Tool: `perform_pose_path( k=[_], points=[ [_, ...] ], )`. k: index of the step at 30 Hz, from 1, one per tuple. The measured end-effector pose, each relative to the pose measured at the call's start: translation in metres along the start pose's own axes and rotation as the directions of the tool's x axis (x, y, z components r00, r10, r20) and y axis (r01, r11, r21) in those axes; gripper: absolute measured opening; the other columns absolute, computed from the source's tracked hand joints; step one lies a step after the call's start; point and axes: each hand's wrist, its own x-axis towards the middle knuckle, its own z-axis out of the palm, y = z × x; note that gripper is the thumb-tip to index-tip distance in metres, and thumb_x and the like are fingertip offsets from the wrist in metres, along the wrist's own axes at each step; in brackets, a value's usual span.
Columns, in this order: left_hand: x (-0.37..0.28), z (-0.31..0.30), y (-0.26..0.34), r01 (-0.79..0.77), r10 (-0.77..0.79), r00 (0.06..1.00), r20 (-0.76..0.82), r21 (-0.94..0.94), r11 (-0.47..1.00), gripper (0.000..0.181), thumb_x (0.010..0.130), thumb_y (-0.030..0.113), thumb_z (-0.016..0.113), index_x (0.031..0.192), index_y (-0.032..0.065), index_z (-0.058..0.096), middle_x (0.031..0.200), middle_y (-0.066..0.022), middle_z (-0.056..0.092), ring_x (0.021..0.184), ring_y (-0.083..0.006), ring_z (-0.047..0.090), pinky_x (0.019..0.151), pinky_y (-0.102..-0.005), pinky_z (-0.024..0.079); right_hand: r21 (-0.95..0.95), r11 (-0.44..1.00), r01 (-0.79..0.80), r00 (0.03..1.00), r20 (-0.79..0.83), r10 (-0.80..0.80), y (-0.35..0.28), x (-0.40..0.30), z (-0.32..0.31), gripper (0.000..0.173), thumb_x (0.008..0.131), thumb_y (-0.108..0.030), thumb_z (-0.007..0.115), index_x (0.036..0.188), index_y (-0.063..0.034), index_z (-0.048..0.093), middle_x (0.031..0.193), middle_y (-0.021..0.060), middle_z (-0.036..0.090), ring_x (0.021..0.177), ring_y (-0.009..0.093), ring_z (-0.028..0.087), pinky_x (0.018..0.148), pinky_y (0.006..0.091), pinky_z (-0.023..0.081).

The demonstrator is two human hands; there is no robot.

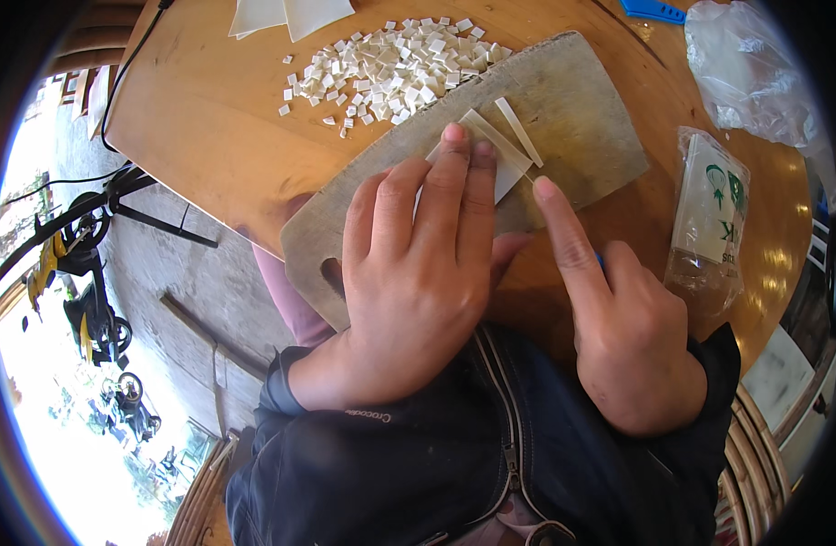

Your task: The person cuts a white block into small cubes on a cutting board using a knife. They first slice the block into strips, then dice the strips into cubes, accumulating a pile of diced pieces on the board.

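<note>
My left hand (421, 273) lies over a stack of thin white sheets or a single sheet (510, 179), its fingertips pressing it onto a worn wooden cutting board (568, 102). One narrow strip (474, 123) lies along the sheet's edge by the fingertips. Just beyond it, a separate white strip (519, 133) rests on the board. My right hand (626, 334) is closed around a knife with a blue handle (600, 260), its index finger stretched forward along the tool. The blade is seen almost edge-on at the sheet's right corner, and most of the knife is hidden.
Beyond the board spreads a pile of small white squares (397, 65). More white sheets (291, 17) lie at the far edge. To the right are a printed plastic packet (708, 211), a crumpled clear bag (749, 68) and a blue plastic item (653, 9). A tripod leg (165, 226) stands left.
</note>
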Motion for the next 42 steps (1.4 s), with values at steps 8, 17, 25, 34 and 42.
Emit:
perform_pose_path(
  k=[8, 17, 25, 34, 42],
  points=[
    [0.001, -0.004, 0.004, 0.02, -0.02, 1.0, 0.023, -0.006, 1.0, 0.06, 0.084, 0.034, 0.077, 0.13, -0.0013, 0.064, 0.131, -0.0153, 0.063, 0.109, -0.0325, 0.059, 0.095, -0.0412, 0.05, -0.054, 0.996, -0.064, 0.992, 0.106, 0.07, 0.005, -0.015, -0.026, 0.076, 0.079, 0.008, 0.062, 0.151, -0.0165, 0.054, 0.068, 0.0098, 0.04, 0.056, 0.027, 0.054, 0.056, 0.0421, 0.049],
    [-0.003, -0.002, -0.004, -0.019, 0.019, 1.0, 0.002, -0.054, 0.998, 0.059, 0.085, 0.034, 0.077, 0.132, 0.0018, 0.062, 0.136, -0.0164, 0.063, 0.109, -0.0338, 0.06, 0.095, -0.0423, 0.05, 0.086, 0.991, -0.105, 0.991, 0.096, 0.097, 0.027, -0.02, -0.043, 0.078, 0.078, 0.015, 0.058, 0.15, -0.0177, 0.056, 0.07, 0.0138, 0.048, 0.058, 0.029, 0.053, 0.06, 0.0427, 0.047],
    [-0.007, 0.005, -0.009, -0.044, 0.041, 0.999, -0.035, -0.09, 0.995, 0.063, 0.079, 0.034, 0.08, 0.132, 0.0051, 0.064, 0.139, -0.0139, 0.062, 0.11, -0.0332, 0.06, 0.096, -0.0417, 0.05, 0.277, 0.961, 0.026, 1.0, -0.004, -0.026, 0.023, 0.005, -0.013, 0.075, 0.079, 0.017, 0.057, 0.149, -0.0117, 0.055, 0.077, 0.0143, 0.055, 0.062, 0.028, 0.058, 0.063, 0.04, 0.05],
    [-0.008, 0.006, -0.01, -0.031, 0.027, 0.999, -0.043, -0.103, 0.994, 0.062, 0.076, 0.033, 0.082, 0.129, 0.005, 0.067, 0.137, -0.0136, 0.063, 0.11, -0.032, 0.061, 0.096, -0.0406, 0.05, 0.23, 0.972, 0.045, 0.999, -0.006, -0.045, 0.015, 0.012, 0.0, 0.078, 0.079, 0.012, 0.062, 0.151, -0.0144, 0.053, 0.072, 0.0114, 0.049, 0.058, 0.027, 0.055, 0.058, 0.0408, 0.05],
    [-0.005, 0.0, -0.007, -0.026, 0.026, 1.0, 0.003, -0.109, 0.994, 0.061, 0.074, 0.027, 0.083, 0.127, 0.0013, 0.066, 0.136, -0.016, 0.063, 0.113, -0.0333, 0.06, 0.098, -0.0412, 0.05, -0.025, 1.0, -0.003, 0.997, -0.081, 0.001, -0.009, 0.009, 0.015, 0.075, 0.079, 0.007, 0.062, 0.151, -0.0136, 0.054, 0.071, 0.0079, 0.043, 0.055, 0.023, 0.053, 0.055, 0.0386, 0.05]
  ],
)
